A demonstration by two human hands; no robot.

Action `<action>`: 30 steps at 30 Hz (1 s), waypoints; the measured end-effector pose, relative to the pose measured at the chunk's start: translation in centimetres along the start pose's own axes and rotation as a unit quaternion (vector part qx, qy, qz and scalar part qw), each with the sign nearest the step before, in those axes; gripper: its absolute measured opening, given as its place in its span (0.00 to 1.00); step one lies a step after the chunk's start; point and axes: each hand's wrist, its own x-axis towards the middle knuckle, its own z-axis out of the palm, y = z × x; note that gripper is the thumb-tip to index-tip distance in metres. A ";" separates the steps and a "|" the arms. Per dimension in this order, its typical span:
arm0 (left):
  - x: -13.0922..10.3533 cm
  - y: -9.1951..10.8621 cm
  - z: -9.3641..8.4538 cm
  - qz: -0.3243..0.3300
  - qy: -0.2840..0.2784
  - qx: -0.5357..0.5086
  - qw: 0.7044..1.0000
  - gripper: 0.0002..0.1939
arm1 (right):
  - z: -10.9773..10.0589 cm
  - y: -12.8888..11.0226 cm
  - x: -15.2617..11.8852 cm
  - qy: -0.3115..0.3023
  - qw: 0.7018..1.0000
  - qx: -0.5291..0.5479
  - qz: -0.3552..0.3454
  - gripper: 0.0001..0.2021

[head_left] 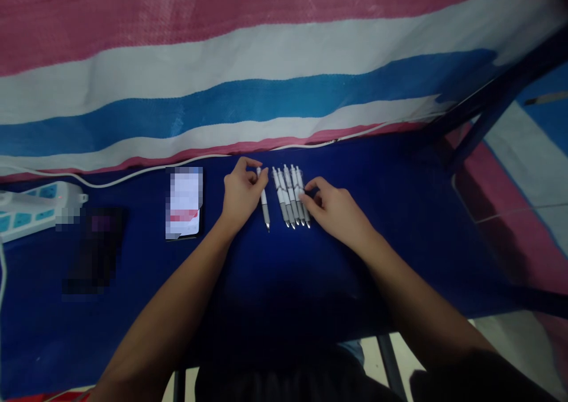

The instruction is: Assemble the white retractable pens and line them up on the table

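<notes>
A white pen with a grey grip (264, 201) lies apart on the dark blue tabletop, its metal tip pointing toward me. My left hand (242, 192) is closed at the upper part of this pen, thumb and index finger on either side of it. To the right, several matching pens (290, 196) lie side by side in a close row, tips toward me. My right hand (332, 208) has its fingers curled, with thumb and index fingertips against the rightmost pen of that row. Part of that pen is hidden by the fingertips.
Left of my left hand lies a phone (185, 203) with its screen lit, partly blurred. Farther left are a dark pixelated object (95, 248) and a white power strip (42, 206). A white cable (146, 170) runs along the back edge, before a striped sheet (266, 103).
</notes>
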 end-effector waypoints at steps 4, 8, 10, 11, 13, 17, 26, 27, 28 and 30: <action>0.0 -0.3 -0.1 -0.017 -0.004 -0.018 1.000 0.08 | 0.0 -0.2 -0.2 -0.010 0.999 0.037 -0.009 0.15; 0.0 -0.3 -0.2 -0.019 -0.014 -0.030 0.999 0.09 | 0.0 -0.4 -0.3 -0.018 0.998 0.055 -0.013 0.15; -0.1 -0.2 -0.2 -0.025 -0.016 -0.037 0.999 0.09 | 0.0 -0.5 -0.4 -0.025 0.998 0.063 -0.014 0.14; -0.1 -0.1 -0.2 -0.028 -0.014 -0.040 0.999 0.09 | 0.0 -0.5 -0.4 -0.028 0.997 0.066 -0.016 0.13; -0.1 0.0 -0.2 -0.033 -0.009 -0.043 0.998 0.13 | 0.1 -0.5 -0.4 -0.028 0.997 0.072 -0.021 0.12; 0.0 0.1 -0.3 -0.042 -0.012 -0.050 0.998 0.14 | 0.2 -0.3 -0.4 -0.027 0.997 0.074 -0.028 0.13; -0.2 0.6 -0.3 -0.072 0.020 -0.122 0.990 0.10 | 0.1 -0.1 -0.3 -0.041 0.996 0.057 -0.046 0.10; -0.2 0.6 -0.3 -0.071 0.023 -0.131 0.989 0.10 | 0.1 -0.1 -0.3 -0.041 0.997 0.056 -0.045 0.10; -0.2 0.7 -0.3 -0.067 0.028 -0.141 0.987 0.10 | 0.1 -0.1 -0.3 -0.041 0.997 0.056 -0.045 0.10; -0.2 0.7 -0.4 -0.060 0.048 -0.158 0.984 0.12 | 0.0 -0.1 -0.3 -0.041 0.997 0.056 -0.042 0.11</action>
